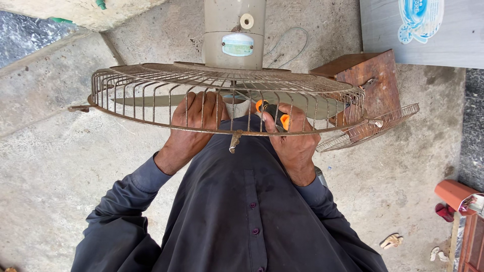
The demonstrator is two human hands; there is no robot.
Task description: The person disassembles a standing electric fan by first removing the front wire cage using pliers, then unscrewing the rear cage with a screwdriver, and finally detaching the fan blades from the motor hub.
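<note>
A fan stands before me with a beige motor housing [234,32] and a rusty wire rear guard [136,85] open toward me. A pale blade [146,100] shows inside the cage. My left hand [194,123] reaches in through the guard's open side and rests at the hub, fingers curled; what it grips is hidden. My right hand [292,138] is closed around a screwdriver with an orange and black handle [272,112], its tip pointing at the hub.
The detached front wire guard [375,128] leans at the right against a rusty brown box [370,75]. A grey board [428,30] lies at the top right. A red-brown block [454,194] and sandals [393,242] lie on the concrete floor.
</note>
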